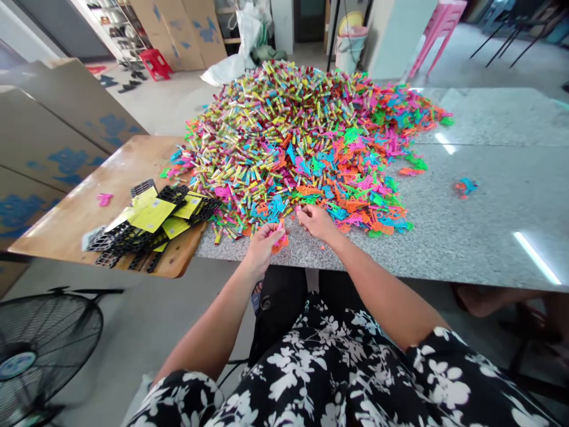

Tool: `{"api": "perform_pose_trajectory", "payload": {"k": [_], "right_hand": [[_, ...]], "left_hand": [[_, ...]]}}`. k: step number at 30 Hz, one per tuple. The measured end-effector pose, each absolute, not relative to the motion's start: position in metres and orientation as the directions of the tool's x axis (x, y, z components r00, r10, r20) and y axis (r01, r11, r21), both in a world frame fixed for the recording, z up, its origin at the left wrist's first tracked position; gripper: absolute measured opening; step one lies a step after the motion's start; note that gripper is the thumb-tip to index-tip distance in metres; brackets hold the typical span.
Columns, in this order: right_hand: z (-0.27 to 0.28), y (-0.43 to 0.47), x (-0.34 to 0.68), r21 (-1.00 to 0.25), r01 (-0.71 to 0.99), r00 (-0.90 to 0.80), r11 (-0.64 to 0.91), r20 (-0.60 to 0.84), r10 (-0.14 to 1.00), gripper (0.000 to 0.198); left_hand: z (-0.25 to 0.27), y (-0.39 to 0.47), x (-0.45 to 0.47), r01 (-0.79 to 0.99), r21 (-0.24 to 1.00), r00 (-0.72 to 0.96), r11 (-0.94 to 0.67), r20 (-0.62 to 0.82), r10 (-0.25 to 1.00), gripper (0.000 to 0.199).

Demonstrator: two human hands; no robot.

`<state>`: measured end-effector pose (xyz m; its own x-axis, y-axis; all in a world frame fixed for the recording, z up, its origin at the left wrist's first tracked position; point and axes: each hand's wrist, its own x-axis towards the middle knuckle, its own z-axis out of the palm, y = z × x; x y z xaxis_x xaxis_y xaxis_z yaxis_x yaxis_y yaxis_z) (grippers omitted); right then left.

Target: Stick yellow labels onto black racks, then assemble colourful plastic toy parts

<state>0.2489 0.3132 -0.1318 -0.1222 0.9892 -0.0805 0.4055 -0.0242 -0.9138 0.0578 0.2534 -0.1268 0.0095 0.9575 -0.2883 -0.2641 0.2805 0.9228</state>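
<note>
My left hand (263,246) is closed at the table's front edge, gripping pink and orange plastic toy guns (280,243). To its right, my right hand (317,222) has thumb and fingers pinched together at the foot of the pile; a small pinkish bit shows at the fingertips, too small to name. Just beyond both hands lies a heap of small tubes (249,142) with yellow wrappers and red ends. Flat toy guns (355,196) in orange, blue, green and pink spread over the heap's right side.
Black plastic racks with yellow cards (153,213) are stacked on the wooden board (80,219) at left, near a pink toy gun (104,200). A blue and orange piece (466,187) lies on the grey stone table (493,237). A fan (48,344) stands lower left; cardboard boxes (57,130) behind.
</note>
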Motion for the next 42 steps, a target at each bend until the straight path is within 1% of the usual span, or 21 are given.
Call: {"api": "perform_pose_trajectory", "payload": {"k": [1,2,3,5,7,11,13,16,21,26,29,33,36,38,40,42], "right_hand": [[-0.132,0.302,0.256,-0.967,0.248,-0.135,-0.059,-0.095,0.986,0.028],[-0.132,0.290,0.262,-0.989,0.117,-0.153,-0.094,-0.111,0.982,0.026],[-0.132,0.277,0.266,-0.992,0.023,-0.174,-0.127,-0.129,0.976,0.024],[-0.133,0.254,0.269,-0.981,-0.086,-0.208,-0.176,-0.155,0.966,0.019],[-0.134,0.238,0.269,-0.970,-0.154,-0.195,-0.190,-0.159,0.968,0.017],[-0.136,0.226,0.270,-0.963,-0.211,-0.075,-0.167,-0.155,0.985,0.022],[-0.137,0.226,0.274,-0.963,-0.222,-0.050,-0.155,-0.147,0.988,0.024],[-0.139,0.225,0.282,-0.959,-0.246,-0.052,-0.143,-0.134,0.990,0.027],[-0.139,0.221,0.287,-0.955,-0.261,-0.035,-0.142,-0.138,0.990,0.030],[-0.144,0.219,0.289,-0.907,-0.387,-0.056,-0.164,-0.154,0.986,0.036],[-0.146,0.219,0.293,-0.913,-0.379,-0.079,-0.150,-0.129,0.988,0.037],[-0.142,0.217,0.299,-0.952,-0.271,-0.087,-0.138,-0.119,0.989,0.035],[-0.136,0.211,0.297,-0.978,-0.166,-0.053,-0.123,-0.116,0.992,0.025],[-0.133,0.205,0.295,-0.990,-0.112,-0.029,-0.091,-0.089,0.996,0.019],[-0.132,0.201,0.302,-0.993,-0.066,-0.042,-0.094,-0.091,0.995,0.018],[-0.131,0.203,0.324,-0.989,-0.028,-0.049,-0.145,-0.144,0.988,0.024]], "left_hand": [[-0.127,0.256,0.060,-0.323,0.898,0.010,0.298,-0.311,0.950,0.039],[-0.127,0.258,0.063,-0.376,0.873,0.005,0.310,-0.333,0.943,0.041],[-0.127,0.261,0.067,-0.413,0.853,-0.002,0.318,-0.351,0.936,0.044],[-0.127,0.265,0.076,-0.446,0.837,-0.015,0.316,-0.360,0.933,0.047],[-0.125,0.267,0.087,-0.448,0.839,-0.007,0.308,-0.348,0.938,0.047],[-0.118,0.267,0.106,-0.428,0.862,0.001,0.272,-0.301,0.954,0.047],[-0.114,0.266,0.111,-0.413,0.871,0.017,0.265,-0.283,0.959,0.048],[-0.110,0.265,0.115,-0.394,0.877,0.057,0.275,-0.275,0.960,0.050],[-0.110,0.264,0.118,-0.386,0.882,0.048,0.272,-0.275,0.960,0.051],[-0.110,0.263,0.121,-0.387,0.874,0.082,0.293,-0.284,0.955,0.052],[-0.110,0.263,0.122,-0.373,0.885,0.087,0.279,-0.266,0.960,0.051],[-0.112,0.264,0.127,-0.306,0.930,0.012,0.204,-0.211,0.977,0.045],[-0.114,0.260,0.140,-0.268,0.958,-0.088,0.106,-0.134,0.987,0.038],[-0.117,0.255,0.152,-0.282,0.958,-0.131,0.058,-0.099,0.987,0.033],[-0.122,0.253,0.163,-0.315,0.946,-0.116,0.083,-0.125,0.985,0.032],[-0.128,0.257,0.170,-0.303,0.930,-0.020,0.207,-0.223,0.975,0.035]]}}
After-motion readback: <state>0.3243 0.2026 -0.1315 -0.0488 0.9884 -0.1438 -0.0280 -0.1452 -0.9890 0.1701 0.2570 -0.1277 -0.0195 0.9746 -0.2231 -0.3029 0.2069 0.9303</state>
